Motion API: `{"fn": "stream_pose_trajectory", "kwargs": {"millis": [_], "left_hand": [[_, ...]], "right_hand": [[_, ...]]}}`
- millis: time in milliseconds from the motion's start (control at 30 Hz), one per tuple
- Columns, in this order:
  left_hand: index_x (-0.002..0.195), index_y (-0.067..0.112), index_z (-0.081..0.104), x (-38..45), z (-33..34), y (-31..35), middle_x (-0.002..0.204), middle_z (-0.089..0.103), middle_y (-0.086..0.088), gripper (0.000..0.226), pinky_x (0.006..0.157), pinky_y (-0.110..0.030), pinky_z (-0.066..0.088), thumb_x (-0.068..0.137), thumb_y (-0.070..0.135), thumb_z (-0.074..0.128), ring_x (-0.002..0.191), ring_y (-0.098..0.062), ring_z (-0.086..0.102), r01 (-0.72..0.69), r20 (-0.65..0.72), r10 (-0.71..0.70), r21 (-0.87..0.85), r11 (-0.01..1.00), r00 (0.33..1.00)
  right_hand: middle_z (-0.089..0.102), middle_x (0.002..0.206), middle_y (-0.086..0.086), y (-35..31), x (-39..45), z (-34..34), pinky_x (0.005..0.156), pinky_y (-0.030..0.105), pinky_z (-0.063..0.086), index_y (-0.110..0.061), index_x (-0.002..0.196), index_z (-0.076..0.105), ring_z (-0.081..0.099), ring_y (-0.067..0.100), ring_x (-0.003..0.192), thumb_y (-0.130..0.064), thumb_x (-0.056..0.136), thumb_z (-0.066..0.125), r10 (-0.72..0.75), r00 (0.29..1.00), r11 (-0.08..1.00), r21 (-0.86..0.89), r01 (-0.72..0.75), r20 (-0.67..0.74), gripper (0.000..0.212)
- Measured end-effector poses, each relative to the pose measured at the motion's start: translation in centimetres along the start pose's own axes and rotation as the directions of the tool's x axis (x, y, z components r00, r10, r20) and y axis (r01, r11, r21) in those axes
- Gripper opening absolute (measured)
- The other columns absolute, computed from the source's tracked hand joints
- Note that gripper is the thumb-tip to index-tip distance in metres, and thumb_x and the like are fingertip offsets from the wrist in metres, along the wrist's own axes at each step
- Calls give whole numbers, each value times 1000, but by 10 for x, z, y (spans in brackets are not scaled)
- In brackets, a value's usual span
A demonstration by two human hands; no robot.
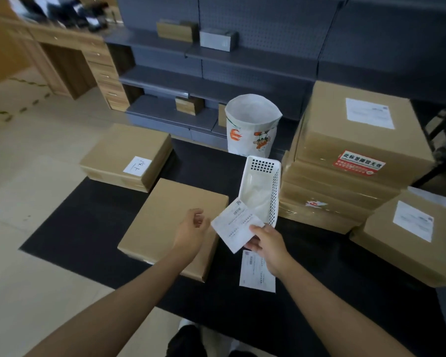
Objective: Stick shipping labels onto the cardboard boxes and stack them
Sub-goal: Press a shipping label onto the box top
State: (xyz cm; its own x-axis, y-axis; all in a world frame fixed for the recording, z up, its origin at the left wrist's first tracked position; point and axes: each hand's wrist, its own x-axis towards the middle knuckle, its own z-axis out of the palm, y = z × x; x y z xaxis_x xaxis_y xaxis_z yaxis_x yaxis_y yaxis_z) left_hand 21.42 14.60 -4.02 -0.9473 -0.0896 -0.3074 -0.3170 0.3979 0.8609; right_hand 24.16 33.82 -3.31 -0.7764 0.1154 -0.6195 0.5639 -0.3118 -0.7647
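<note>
Head view: the only view supplied; all entries below are taken from it.
Desk point(93, 228): a black-topped surface on which the boxes and loose papers are laid.
Unlabelled box point(175, 222): a plain cardboard box lying flat at the middle of the desk, just in front of the person; no label is seen on its top.
Shipping label point(233, 225): a white printed sheet held in the air between the unlabelled box and the white basket, over the box's right edge.
Right hand point(267, 244): the grip is pinched on the near right corner of the shipping label, thumb on top.
Left hand point(191, 231): held above the unlabelled box, just left of the label; fingers loosely curled, nothing held, the label not touched.
Second sheet point(258, 275): another printed sheet lying flat on the desk, partly hidden under the right wrist.
White basket point(274, 186): a perforated tray behind the label, with pale sheets inside.
Labelled stack point(355, 155): boxes piled at the right, the top one bearing a white label and a red sticker.
Other labelled boxes: one at the far left point(126, 155), one at the near right point(410, 235).
Paper bin point(251, 124): stands behind the basket.
Step in hand: judged to be label preparation, before sticking.
Next move: the backing is probably to be peeled with the left hand, then the label pressed flat onto the box top.
</note>
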Motion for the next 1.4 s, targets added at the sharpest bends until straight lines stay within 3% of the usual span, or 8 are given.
{"fn": "stream_pose_trajectory", "kwargs": {"millis": [100,233,367,533,633,767,1033,1400], "left_hand": [[126,12,45,17,-20,-3,111,57,-7,33,74,-24,46,96,24,54,97,-19,58,105,146,-72,-236,966,987],[113,9,53,49,-58,-18,111,56,-12,17,70,-24,52,96,11,53,95,-19,60,79,131,-40,-300,951,991],[102,14,60,89,-108,-33,104,63,-10,9,69,-25,55,95,12,55,91,-18,65,57,160,-14,-271,961,987],[98,16,63,122,-159,-43,101,66,-7,9,76,-31,56,93,11,58,94,-20,66,31,157,10,-254,967,987],[101,14,63,130,-175,-48,100,68,-6,10,78,-32,57,93,11,57,94,-18,67,35,189,16,-264,964,982],[101,15,64,136,-183,-49,98,70,-5,12,73,-25,57,91,9,60,92,-16,69,53,222,20,-318,946,975],[101,9,64,140,-182,-48,98,70,-8,13,74,-28,58,88,10,65,90,-17,69,74,202,-4,-338,938,979],[106,1,62,144,-178,-39,99,68,-13,17,75,-30,58,89,7,63,93,-21,68,49,205,14,-302,952,979]], "right_hand": [[70,109,8,1,4,32,72,30,60,-10,113,60,69,21,98,-10,97,52,-11,999,1000,15,11,51,18],[70,108,11,3,15,78,73,30,60,-7,114,58,70,20,95,-9,96,54,-41,999,998,-39,42,25,18],[71,104,14,8,29,122,78,31,59,-3,114,57,70,24,94,-14,95,59,-10,995,1000,-11,9,-98,23],[74,94,15,14,36,169,70,26,59,1,105,62,72,24,89,-10,95,58,19,998,991,132,-10,-64,16],[74,97,14,21,38,187,76,28,58,-2,106,63,72,23,92,-14,95,57,23,999,995,93,-20,-38,17],[75,96,8,26,46,194,84,31,56,-6,104,67,72,20,92,-18,96,56,30,996,999,-31,-32,-80,17],[74,99,11,24,51,190,85,32,55,-4,106,66,71,22,95,-15,94,60,-10,998,1000,-3,10,-66,17],[72,81,7,14,54,181,71,22,54,-4,94,71,68,14,77,-11,90,64,-24,996,999,-46,20,-88,11]]}}
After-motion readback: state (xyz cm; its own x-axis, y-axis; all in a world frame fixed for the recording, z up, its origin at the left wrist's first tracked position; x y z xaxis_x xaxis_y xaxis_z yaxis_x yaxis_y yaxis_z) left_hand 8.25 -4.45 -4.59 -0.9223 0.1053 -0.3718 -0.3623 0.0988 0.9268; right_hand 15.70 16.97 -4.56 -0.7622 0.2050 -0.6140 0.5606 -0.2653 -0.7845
